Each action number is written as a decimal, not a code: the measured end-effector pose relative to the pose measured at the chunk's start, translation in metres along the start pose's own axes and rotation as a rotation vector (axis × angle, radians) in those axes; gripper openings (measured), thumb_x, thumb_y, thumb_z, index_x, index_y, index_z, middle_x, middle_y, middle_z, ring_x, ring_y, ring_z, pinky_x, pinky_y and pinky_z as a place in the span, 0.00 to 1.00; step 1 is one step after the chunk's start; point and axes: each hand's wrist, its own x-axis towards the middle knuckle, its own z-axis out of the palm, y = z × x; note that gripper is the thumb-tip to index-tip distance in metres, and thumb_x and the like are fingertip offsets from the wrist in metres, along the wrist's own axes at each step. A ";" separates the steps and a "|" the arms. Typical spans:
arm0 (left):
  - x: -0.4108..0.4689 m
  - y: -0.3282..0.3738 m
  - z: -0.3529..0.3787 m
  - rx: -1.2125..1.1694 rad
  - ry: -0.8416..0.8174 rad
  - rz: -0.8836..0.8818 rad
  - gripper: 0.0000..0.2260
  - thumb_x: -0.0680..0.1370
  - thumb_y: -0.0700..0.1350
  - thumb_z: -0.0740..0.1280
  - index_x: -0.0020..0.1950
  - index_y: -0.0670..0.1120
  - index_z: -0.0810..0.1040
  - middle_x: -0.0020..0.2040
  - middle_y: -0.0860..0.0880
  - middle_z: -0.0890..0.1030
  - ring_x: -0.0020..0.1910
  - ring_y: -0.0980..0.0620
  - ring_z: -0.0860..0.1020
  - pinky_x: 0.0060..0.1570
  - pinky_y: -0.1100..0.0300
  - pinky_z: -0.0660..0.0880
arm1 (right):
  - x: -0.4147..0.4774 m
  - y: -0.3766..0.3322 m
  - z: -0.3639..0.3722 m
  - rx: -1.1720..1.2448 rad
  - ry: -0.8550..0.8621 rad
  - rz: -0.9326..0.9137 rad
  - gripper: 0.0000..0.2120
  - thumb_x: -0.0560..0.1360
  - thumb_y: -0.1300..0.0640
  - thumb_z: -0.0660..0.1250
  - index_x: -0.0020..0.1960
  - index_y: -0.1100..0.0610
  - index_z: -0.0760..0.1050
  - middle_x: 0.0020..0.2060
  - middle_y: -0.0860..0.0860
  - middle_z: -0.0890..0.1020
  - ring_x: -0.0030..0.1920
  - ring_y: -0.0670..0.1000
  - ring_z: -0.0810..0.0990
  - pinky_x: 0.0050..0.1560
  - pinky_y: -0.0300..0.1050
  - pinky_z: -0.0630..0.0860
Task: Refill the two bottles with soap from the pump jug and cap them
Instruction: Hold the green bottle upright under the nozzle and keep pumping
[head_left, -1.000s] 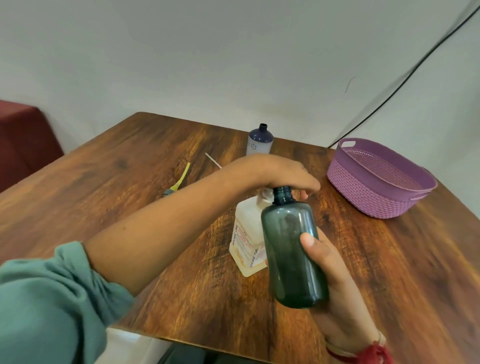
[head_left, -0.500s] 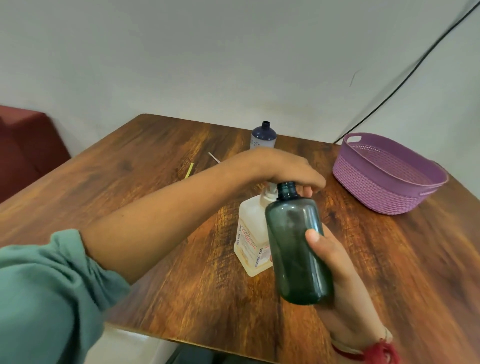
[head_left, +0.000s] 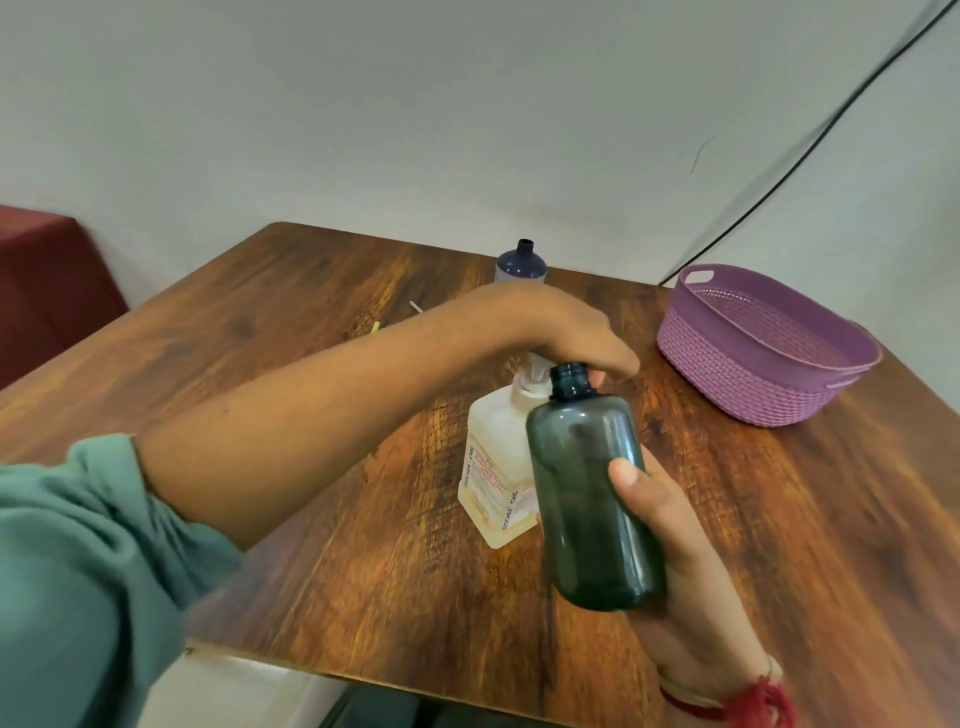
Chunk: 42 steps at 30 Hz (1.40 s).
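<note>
Teal sleeve (head_left: 67, 571) fills my lower left corner, bunched up near the elbow, with the bare forearm reaching out over the wooden table (head_left: 363, 571). Closest to me on the other side, my right hand (head_left: 675, 561) is wrapped around the dark green translucent bottle (head_left: 589, 499), thumb flat on its front and the other fingers hidden behind it, so that's a firm hold. There's a red thread band (head_left: 748, 701) on that wrist. The bottle is uncapped, lifted off the table and tilted a bit, its open neck tucked right under the spout end of the pump.

Just behind it stands the pump jug (head_left: 493, 483), a squarish pale plastic one with a printed label and a low layer of yellowish soap at the bottom. My left hand (head_left: 561, 332) sits palm-down on the pump head, fingers curled over the top; can't really tell how hard it's pressing.

Further back, a yellow bit (head_left: 375, 327) and a thin white stick (head_left: 415, 307) lie on the table, too small to name. The second bottle (head_left: 521, 262), dark blue, uncapped, stands near the far edge. Off to the right sits a purple woven-look plastic basket (head_left: 753, 374), well apart from the jug. A black cable (head_left: 779, 176) runs down the wall behind it.
</note>
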 end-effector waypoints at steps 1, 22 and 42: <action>0.000 0.001 -0.001 0.011 0.012 -0.006 0.14 0.79 0.52 0.57 0.50 0.44 0.78 0.40 0.51 0.76 0.41 0.52 0.73 0.44 0.58 0.69 | 0.000 -0.001 0.000 0.005 -0.002 -0.001 0.38 0.52 0.38 0.78 0.58 0.52 0.78 0.52 0.57 0.83 0.46 0.53 0.83 0.38 0.43 0.79; 0.006 -0.010 0.006 -0.152 -0.024 0.014 0.18 0.76 0.54 0.59 0.52 0.42 0.79 0.48 0.45 0.81 0.45 0.49 0.74 0.53 0.55 0.72 | 0.004 0.003 0.001 0.006 -0.010 0.011 0.35 0.52 0.38 0.79 0.56 0.50 0.79 0.52 0.58 0.82 0.47 0.55 0.83 0.39 0.45 0.79; 0.001 -0.009 0.013 -0.223 0.117 -0.013 0.11 0.78 0.52 0.58 0.47 0.46 0.74 0.42 0.50 0.75 0.42 0.50 0.71 0.48 0.55 0.70 | -0.001 0.006 0.003 0.009 0.011 0.041 0.37 0.50 0.38 0.79 0.56 0.51 0.79 0.53 0.58 0.83 0.46 0.54 0.83 0.39 0.44 0.79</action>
